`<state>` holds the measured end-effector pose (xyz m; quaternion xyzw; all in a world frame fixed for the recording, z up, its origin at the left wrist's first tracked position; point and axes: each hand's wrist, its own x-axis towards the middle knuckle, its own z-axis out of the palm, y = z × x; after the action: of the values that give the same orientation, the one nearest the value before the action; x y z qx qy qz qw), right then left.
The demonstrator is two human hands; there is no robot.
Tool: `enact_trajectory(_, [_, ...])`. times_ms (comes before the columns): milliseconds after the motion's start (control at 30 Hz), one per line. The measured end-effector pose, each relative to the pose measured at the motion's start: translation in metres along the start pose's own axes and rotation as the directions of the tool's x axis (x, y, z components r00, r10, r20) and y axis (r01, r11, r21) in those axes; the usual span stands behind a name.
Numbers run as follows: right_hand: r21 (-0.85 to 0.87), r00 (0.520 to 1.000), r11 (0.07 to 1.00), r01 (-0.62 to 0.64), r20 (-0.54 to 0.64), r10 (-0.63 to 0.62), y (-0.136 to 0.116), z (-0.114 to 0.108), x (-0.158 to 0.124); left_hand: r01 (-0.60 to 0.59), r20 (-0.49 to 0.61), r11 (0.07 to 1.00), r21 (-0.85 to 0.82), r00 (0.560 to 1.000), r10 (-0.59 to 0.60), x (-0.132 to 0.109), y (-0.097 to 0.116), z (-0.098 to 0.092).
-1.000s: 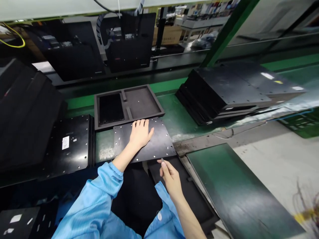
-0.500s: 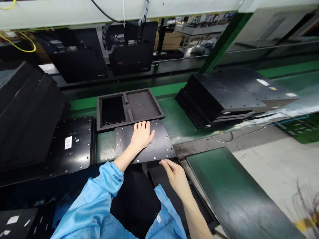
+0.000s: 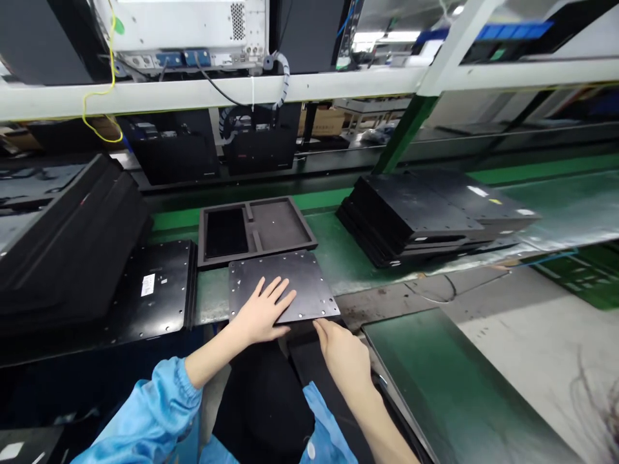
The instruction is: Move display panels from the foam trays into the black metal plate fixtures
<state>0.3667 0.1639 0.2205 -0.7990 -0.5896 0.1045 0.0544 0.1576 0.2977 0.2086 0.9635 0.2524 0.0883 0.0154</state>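
Observation:
A flat black panel (image 3: 300, 280) with small holes along its edges lies at the front of the green bench. My left hand (image 3: 264, 312) rests on the panel's lower left part, fingers spread. At the panel's front edge, near its right corner, my right hand (image 3: 341, 351) is closed, thumb and index finger together; whether it pinches the edge or something small is hidden. Behind the panel sits a dark foam tray (image 3: 285, 222) with a glossy black plate (image 3: 226, 233) in its left compartment.
Black panels with a white label (image 3: 162, 283) lie at left, beside a tall dark stack (image 3: 72, 245). More black panels (image 3: 425, 206) are piled at right. A green board (image 3: 464, 386) stands lower right. A white beam (image 3: 338, 84) crosses above.
The view has tilted upward, showing equipment above the beam. My left hand has slid toward the panel's front edge and its fingers have spread. My right hand remains by the front right corner.

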Motion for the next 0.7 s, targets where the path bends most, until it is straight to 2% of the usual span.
enact_trajectory(100, [-0.039,1.0,0.999,0.004,0.015,-0.004,-0.005,-0.004,0.002,-0.064,-0.014,0.989,0.13,0.998,0.066,-0.017,0.0,0.005])
enact_trajectory(200, [-0.072,0.999,0.996,0.045,0.001,-0.045,-0.006,-0.004,0.003,-0.113,-0.046,0.96,0.257,0.991,0.129,-0.019,0.002,0.0])
enact_trajectory(367, [-0.093,0.991,0.987,0.13,0.0,-0.13,-0.002,-0.009,0.005,-0.035,-0.126,0.953,0.3,0.989,0.076,-0.008,0.006,-0.039])
enact_trajectory(500, [-0.126,0.976,0.969,0.214,0.0,-0.216,-0.015,-0.016,0.019,0.002,-0.116,0.965,0.261,0.993,0.029,0.004,0.006,-0.059])
enact_trajectory(567, [-0.12,0.949,0.942,0.314,0.028,-0.313,-0.025,-0.016,0.035,0.008,-0.109,0.97,0.243,0.994,0.019,0.008,0.006,-0.062])
enact_trajectory(633, [-0.084,0.899,0.895,0.437,0.049,-0.434,-0.031,-0.015,0.055,0.015,-0.109,0.975,0.22,0.994,0.009,0.01,0.006,-0.063])
enact_trajectory(700, [-0.026,0.854,0.853,0.521,0.011,-0.521,-0.032,-0.015,0.073,0.025,-0.118,0.981,0.193,0.993,-0.003,0.012,0.006,-0.064])
